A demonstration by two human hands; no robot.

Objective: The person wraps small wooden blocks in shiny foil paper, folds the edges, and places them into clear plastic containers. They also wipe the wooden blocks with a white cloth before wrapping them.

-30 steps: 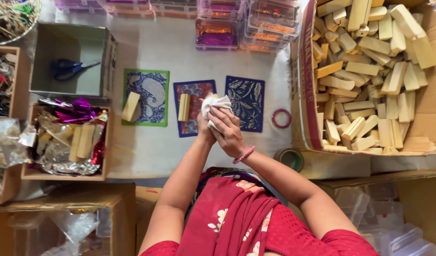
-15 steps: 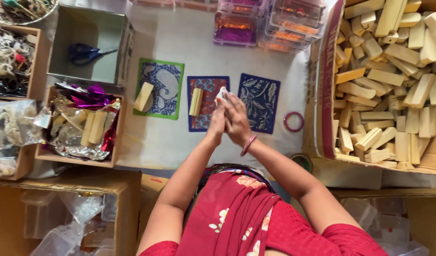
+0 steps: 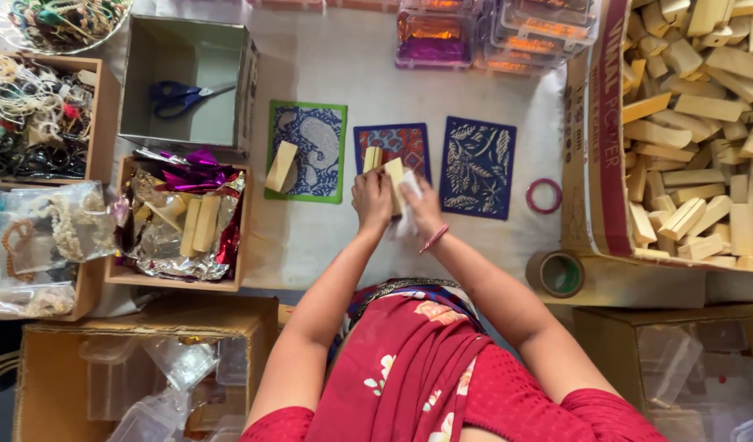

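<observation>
1. The person's left hand [image 3: 373,199] and right hand [image 3: 423,209] are close together over the middle of the white table [image 3: 352,74], just above the lower edge of the red-and-blue patterned card [image 3: 397,143].
2. Between them stands a pale wooden block [image 3: 394,176] — the left hand's fingers are curled against its left side, so that hand is closed on it.
3. The right hand is partly closed around a piece of thin white wrapping [image 3: 408,214], which sits against the block's right side and hangs down below the palm; a pink bangle [image 3: 434,238] rings that wrist.
4. A second pale block [image 3: 371,158] lies on the same card, just left of the held one and touching the left hand's knuckles, as far as I can see.
5. To the left, a green-bordered card with a paisley design [image 3: 311,143] carries another block [image 3: 281,166], tilted.
6. To the right lies a dark blue card with a leaf pattern [image 3: 478,168], nothing on it, and beyond that a pink ring [image 3: 544,196] on the bare table.
7. Far right, a large cardboard box [image 3: 606,123] is heaped with pale wooden blocks — a roll of brown tape [image 3: 556,273] sits at its lower corner.
8. On the left side, an open grey box [image 3: 188,49] holds blue-handled scissors [image 3: 180,95], and below it a smaller box [image 3: 131,274] holds foil, magenta wrapping and a few blocks.
</observation>
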